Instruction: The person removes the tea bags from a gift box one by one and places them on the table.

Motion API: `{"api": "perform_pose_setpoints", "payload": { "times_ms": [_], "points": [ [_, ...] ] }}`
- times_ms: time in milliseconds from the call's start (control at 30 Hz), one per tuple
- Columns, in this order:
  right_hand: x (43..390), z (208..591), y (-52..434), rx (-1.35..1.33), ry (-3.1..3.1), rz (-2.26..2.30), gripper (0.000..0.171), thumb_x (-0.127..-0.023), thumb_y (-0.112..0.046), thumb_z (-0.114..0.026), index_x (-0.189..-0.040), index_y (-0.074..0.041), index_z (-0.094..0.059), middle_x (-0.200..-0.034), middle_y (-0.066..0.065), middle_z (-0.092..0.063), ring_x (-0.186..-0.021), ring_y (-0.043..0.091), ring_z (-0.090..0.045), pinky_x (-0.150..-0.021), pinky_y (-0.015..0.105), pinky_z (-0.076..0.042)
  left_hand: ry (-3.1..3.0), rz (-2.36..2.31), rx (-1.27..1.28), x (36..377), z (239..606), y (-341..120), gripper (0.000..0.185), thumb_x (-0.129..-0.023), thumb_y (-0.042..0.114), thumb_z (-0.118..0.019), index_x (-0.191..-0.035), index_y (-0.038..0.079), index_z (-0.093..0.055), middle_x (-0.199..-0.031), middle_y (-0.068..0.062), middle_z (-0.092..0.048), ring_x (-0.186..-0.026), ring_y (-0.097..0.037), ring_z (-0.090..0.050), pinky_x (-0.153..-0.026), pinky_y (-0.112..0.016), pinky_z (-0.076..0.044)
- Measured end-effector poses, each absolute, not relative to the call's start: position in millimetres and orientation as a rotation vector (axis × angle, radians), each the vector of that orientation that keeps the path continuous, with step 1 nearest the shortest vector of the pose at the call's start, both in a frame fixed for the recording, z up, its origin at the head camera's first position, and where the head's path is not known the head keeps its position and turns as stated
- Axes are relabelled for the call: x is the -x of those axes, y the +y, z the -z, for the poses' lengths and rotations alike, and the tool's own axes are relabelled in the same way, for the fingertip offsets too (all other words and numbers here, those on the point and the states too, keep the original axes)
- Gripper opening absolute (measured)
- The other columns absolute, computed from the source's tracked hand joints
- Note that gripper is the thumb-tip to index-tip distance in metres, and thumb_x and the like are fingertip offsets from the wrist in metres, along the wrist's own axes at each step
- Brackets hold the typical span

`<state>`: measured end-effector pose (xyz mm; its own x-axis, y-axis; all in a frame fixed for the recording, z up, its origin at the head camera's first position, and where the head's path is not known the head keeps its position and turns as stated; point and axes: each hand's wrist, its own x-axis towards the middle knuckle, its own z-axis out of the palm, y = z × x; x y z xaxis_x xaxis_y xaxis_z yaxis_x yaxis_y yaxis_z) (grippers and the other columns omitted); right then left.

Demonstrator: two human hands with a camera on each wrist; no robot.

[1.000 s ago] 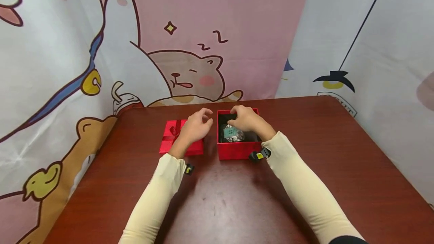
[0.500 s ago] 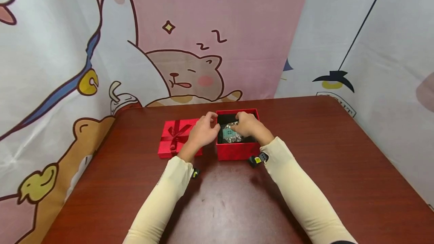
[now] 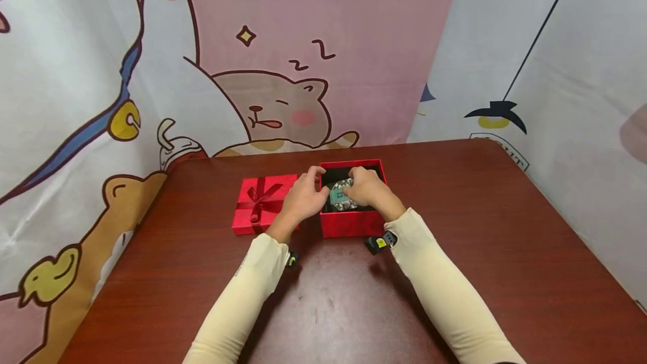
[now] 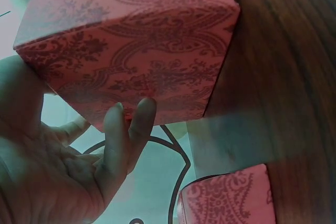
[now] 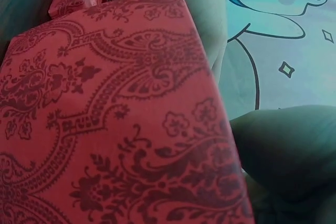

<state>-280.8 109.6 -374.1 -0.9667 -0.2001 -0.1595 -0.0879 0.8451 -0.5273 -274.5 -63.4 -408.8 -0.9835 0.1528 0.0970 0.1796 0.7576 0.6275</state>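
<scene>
Reaching right hand (image 3: 368,187) into red box (image 3: 352,225) at patterned object (image 3: 340,201), can't tell if pinching; resting left hand (image 3: 305,195), loosely spread, at box's left side.

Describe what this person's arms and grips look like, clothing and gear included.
The left sleeve and right sleeve are long and pale cream, creased near the cuffs. The left one bears a faint mark, too small to read. The left wrist device and right wrist device are black with yellow patches. The left grip and right grip wear no gloves.
</scene>
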Motion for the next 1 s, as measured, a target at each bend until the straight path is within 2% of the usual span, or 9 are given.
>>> {"api": "perform_pose_setpoints", "payload": {
  "times_ms": [267, 600, 767, 1000],
  "points": [
    [281, 376, 108, 0.208, 2.821, 0.849, 0.051, -0.093, -0.023, -0.064, -0.134, 0.006, -0.053, -0.133, 0.024, -0.057, -0.121, 0.037, -0.055, -0.099, 0.051, -0.045, -2.905, 1.049, 0.278, 276, 411, -64, 0.042, -0.094, 0.023, -0.060, -0.134, 0.021, -0.050, -0.123, -0.007, -0.059, -0.106, -0.027, -0.058, -0.086, -0.049, -0.047],
    [283, 390, 102, 0.354, 2.845, 0.912, 0.039, -0.091, -0.016, -0.067, -0.124, 0.004, -0.062, -0.124, 0.021, -0.064, -0.115, 0.039, -0.056, -0.094, 0.048, -0.048, -2.907, 1.071, 0.283, 275, 415, -66, 0.043, -0.093, 0.024, -0.057, -0.136, 0.021, -0.049, -0.125, -0.006, -0.059, -0.109, -0.026, -0.057, -0.088, -0.050, -0.046],
    [286, 394, 101, 0.340, 2.864, 0.942, 0.036, -0.090, -0.012, -0.068, -0.123, 0.002, -0.064, -0.120, 0.019, -0.065, -0.108, 0.035, -0.057, -0.087, 0.044, -0.049, -2.904, 1.093, 0.276, 275, 414, -66, 0.043, -0.094, 0.023, -0.057, -0.135, 0.022, -0.049, -0.125, -0.006, -0.059, -0.110, -0.026, -0.056, -0.088, -0.051, -0.045],
    [288, 394, 103, 0.357, 2.886, 0.952, 0.036, -0.088, -0.008, -0.067, -0.122, 0.002, -0.065, -0.105, 0.017, -0.067, -0.089, 0.027, -0.058, -0.078, 0.040, -0.050, -2.912, 1.085, 0.269, 275, 413, -66, 0.042, -0.094, 0.024, -0.055, -0.135, 0.024, -0.049, -0.124, -0.006, -0.059, -0.108, -0.025, -0.057, -0.087, -0.050, -0.046]
  ]
}}
